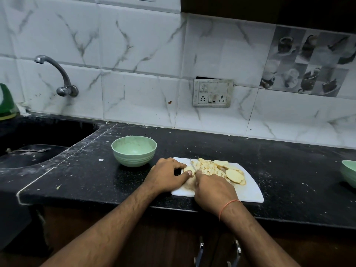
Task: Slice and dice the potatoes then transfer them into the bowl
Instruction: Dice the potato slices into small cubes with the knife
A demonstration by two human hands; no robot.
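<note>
A pale green ribbed plastic bowl point(134, 150) stands at the centre of the frame on the black speckled stone counter point(289, 170), just left of the white plastic cutting board point(250, 191); nothing shows inside it. A second green bowl point(349, 173) is cut off by the right edge, its contents out of sight.

On the board lies a heap of diced pale yellow potato point(207, 167), with flat oval potato slices point(234, 175) just right of it. The left hand point(167, 176) pinches a potato piece point(189, 169) with curled fingers at the board's left end. The right hand point(213, 191) is wrapped round the handle of a small knife point(193, 165), whose blade stands beside that piece.

The board's near edge lies close to the counter's front edge. To the left, the counter drops into a dark sink point(34, 143) below a curved metal tap point(57, 76). Bare counter stretches between the board and the right-hand bowl. No writing is readable anywhere.
</note>
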